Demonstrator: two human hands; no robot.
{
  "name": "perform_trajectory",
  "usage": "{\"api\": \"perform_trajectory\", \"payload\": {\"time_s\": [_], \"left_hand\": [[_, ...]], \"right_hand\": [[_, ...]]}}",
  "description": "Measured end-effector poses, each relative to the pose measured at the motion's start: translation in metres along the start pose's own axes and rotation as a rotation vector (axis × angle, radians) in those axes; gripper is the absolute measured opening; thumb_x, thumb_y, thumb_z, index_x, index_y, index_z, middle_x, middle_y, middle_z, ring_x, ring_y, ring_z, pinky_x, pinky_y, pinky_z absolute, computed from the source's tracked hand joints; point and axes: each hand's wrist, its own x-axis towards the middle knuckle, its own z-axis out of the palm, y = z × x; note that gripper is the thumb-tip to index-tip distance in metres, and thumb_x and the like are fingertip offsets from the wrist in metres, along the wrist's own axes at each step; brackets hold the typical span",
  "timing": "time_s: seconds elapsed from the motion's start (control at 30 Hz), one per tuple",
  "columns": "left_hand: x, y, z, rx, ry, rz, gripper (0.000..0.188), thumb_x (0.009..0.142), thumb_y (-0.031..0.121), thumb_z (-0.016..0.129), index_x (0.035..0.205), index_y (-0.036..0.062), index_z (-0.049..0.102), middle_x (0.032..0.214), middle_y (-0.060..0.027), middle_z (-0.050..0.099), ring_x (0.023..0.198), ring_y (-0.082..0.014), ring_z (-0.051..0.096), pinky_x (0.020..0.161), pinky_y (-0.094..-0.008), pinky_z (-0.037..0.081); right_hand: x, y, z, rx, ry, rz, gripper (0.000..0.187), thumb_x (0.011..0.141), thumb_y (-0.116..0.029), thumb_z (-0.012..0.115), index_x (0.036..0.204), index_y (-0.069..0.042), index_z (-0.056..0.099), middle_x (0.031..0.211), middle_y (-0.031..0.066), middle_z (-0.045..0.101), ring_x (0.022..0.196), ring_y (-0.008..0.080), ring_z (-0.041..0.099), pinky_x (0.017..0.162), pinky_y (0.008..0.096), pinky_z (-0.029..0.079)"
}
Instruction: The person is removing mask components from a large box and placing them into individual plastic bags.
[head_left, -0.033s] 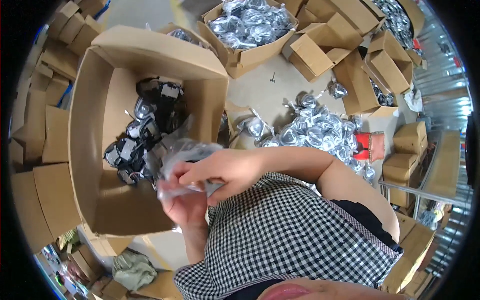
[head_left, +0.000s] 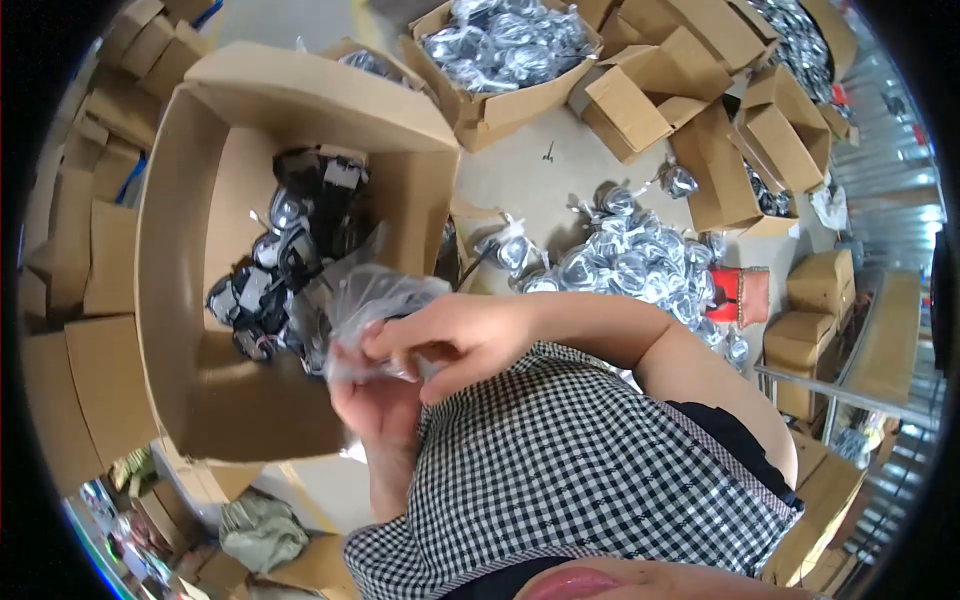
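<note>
Both hands meet at a clear plastic bag point(head_left: 385, 298) above the near right edge of an open cardboard box point(head_left: 240, 420). My left hand point(head_left: 375, 402) is below, its fingers closed on the gathered plastic. My right hand point(head_left: 468, 340) comes across from the right, thumb and fingers curled at the same plastic. What the bag contains is hard to make out through the plastic and glare. Inside the box, beyond the bag, lies a heap of black and silver devices point(head_left: 290, 225), some with round shiny parts.
A pile of bagged silvery pieces point(head_left: 630, 260) lies on the floor to the right, beside a red stool point(head_left: 740, 295). Another carton point(head_left: 515, 105) full of bagged pieces stands behind. More cardboard boxes point(head_left: 630, 110) line the back and the left.
My hands and the bag have shifted slightly to the right. The fingers of my right hand have moved a little on the plastic.
</note>
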Motion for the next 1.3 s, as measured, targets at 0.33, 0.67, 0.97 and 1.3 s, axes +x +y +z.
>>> {"api": "perform_trajectory", "payload": {"time_s": [0.33,0.67,0.97,1.3], "left_hand": [[-0.020,-0.019,0.040,2.074,-0.594,0.812,0.007,0.070,0.009,0.067,0.071,0.0026,0.064,0.071,-0.0106,0.062,0.063,-0.0250,0.062,0.054,-0.0321,0.050],[0.044,-0.052,-0.034,1.615,-0.108,0.247,0.024,0.075,0.006,0.065,0.053,0.0043,0.056,0.064,-0.0039,0.056,0.053,-0.0182,0.052,0.046,-0.0302,0.040],[0.120,-0.070,0.027,2.320,-0.747,0.278,0.031,0.077,0.028,0.065,0.057,0.0053,0.057,0.071,-0.0073,0.060,0.049,-0.0271,0.057,0.045,-0.0344,0.045],[0.200,-0.001,-0.151,1.608,0.402,0.368,0.031,0.088,0.033,0.058,0.089,0.0026,0.064,0.092,-0.0151,0.064,0.081,-0.0237,0.063,0.074,-0.0391,0.050]], "right_hand": [[-0.105,0.010,-0.012,0.484,0.117,0.406,0.031,0.087,-0.010,0.061,0.117,-0.001,0.055,0.088,0.0084,0.066,0.076,0.0137,0.062,0.069,0.0263,0.049],[-0.190,0.032,-0.017,0.344,0.442,0.587,0.007,0.084,-0.007,0.062,0.082,-0.001,0.058,0.070,0.0022,0.060,0.063,0.0074,0.055,0.055,0.0203,0.041],[-0.225,0.036,-0.030,0.131,0.701,0.706,0.010,0.076,0.004,0.062,0.084,-0.001,0.060,0.068,-0.0014,0.057,0.060,0.0048,0.052,0.055,0.0193,0.039],[-0.351,0.128,-0.043,0.180,1.296,1.180,0.013,0.082,-0.011,0.060,0.095,-0.007,0.060,0.068,-0.0036,0.055,0.048,0.0027,0.039,0.042,0.0179,0.028]]}}
